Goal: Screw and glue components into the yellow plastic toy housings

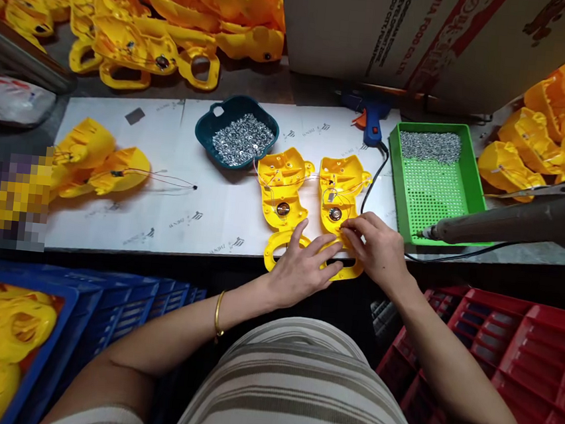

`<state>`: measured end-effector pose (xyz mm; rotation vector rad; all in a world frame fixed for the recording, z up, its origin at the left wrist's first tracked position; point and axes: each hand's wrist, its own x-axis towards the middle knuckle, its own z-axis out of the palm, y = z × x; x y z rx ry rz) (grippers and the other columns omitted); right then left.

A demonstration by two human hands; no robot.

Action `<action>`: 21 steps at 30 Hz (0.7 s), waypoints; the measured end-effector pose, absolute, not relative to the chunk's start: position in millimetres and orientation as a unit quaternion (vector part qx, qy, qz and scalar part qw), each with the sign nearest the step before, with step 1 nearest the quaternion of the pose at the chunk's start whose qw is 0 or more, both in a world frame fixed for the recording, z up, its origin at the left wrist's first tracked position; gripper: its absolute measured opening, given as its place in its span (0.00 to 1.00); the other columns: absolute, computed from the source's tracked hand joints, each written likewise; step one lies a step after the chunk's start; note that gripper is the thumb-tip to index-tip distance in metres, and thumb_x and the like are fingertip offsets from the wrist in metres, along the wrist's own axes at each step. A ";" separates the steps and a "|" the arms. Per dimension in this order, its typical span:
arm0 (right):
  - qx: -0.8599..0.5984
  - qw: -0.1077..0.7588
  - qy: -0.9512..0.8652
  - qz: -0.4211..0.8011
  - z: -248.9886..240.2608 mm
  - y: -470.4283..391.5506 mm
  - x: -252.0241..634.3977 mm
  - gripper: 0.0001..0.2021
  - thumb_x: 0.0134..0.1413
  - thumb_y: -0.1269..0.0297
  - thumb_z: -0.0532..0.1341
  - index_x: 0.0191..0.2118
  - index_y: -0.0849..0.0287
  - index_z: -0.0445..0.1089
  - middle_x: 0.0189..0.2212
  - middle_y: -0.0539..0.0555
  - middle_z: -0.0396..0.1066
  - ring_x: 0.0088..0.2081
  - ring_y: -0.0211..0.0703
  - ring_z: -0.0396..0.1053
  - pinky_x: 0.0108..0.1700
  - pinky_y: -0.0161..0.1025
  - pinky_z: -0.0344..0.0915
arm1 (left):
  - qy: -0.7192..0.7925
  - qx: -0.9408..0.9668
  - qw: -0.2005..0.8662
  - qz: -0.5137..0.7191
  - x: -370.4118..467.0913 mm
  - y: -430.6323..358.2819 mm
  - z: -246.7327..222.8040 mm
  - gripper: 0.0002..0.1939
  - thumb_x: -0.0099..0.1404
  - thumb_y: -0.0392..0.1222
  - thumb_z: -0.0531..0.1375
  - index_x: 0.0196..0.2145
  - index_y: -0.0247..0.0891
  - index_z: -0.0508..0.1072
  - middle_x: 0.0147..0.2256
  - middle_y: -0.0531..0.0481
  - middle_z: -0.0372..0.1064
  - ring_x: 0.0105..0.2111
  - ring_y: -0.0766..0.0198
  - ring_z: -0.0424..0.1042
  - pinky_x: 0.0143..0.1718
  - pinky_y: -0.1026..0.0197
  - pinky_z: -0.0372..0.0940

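Working off the head cam here, I've got my left hand (304,267) laid across the handle end of the yellow shell on the right (343,168), grip spread, with the thumb poking up toward its twin, the yellow shell on the left (282,163). My right hand (377,248) is at the right edge of that first shell, just above the handle, grip pinched in with the tips together. Honestly can't tell from this angle if there's anything tiny between them.

Both shells lie open side up, next to each other at the near edge of the white surface (161,230), handles poking past it. Each one has a round disc and some thin wires inside. Behind them I see a teal bowl (206,129) of shiny metal bits (244,140), then a blue glue gun (373,124), and off to the right a green tray (435,207) with more small metal pieces bunched at its far end. Another couple of yellow parts (86,143) sit well over to the left, wires trailing off them.
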<state>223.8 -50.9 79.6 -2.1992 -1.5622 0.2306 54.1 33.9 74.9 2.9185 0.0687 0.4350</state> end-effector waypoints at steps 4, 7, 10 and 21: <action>-0.795 0.127 -0.592 0.027 82.0 -49.4 216.3 0.11 0.62 0.62 0.54 0.38 0.59 0.73 0.34 0.54 0.72 0.26 0.36 0.65 0.23 0.35 0.46 | 0.017 0.984 0.103 0.141 53.9 35.2 75.7 0.08 0.66 0.40 0.58 0.42 0.42 0.76 0.49 0.48 0.73 0.54 0.55 0.66 0.65 0.35 0.34; -0.797 0.107 -0.594 -0.021 78.3 -48.1 212.2 0.11 0.62 0.64 0.54 0.36 0.59 0.73 0.32 0.53 0.72 0.26 0.35 0.64 0.22 0.36 0.45 | 0.021 0.984 0.107 0.144 53.9 36.3 73.9 0.09 0.67 0.40 0.57 0.43 0.43 0.75 0.50 0.48 0.73 0.54 0.56 0.66 0.65 0.35 0.34; -0.776 0.147 -0.611 -0.052 71.7 -50.8 212.8 0.11 0.62 0.65 0.54 0.35 0.59 0.74 0.31 0.53 0.73 0.30 0.37 0.67 0.25 0.35 0.51 | 0.028 0.983 0.110 0.146 53.5 37.7 72.2 0.09 0.67 0.42 0.58 0.44 0.43 0.75 0.51 0.49 0.72 0.55 0.55 0.66 0.65 0.36 0.34; -0.705 0.138 -0.694 -0.050 57.1 -79.0 218.5 0.20 0.60 0.62 0.57 0.56 0.61 0.67 0.49 0.62 0.71 0.46 0.49 0.67 0.43 0.42 0.67 | 0.022 0.983 0.115 0.143 54.8 36.7 70.6 0.09 0.65 0.44 0.60 0.42 0.41 0.75 0.52 0.46 0.71 0.55 0.53 0.65 0.64 0.35 0.33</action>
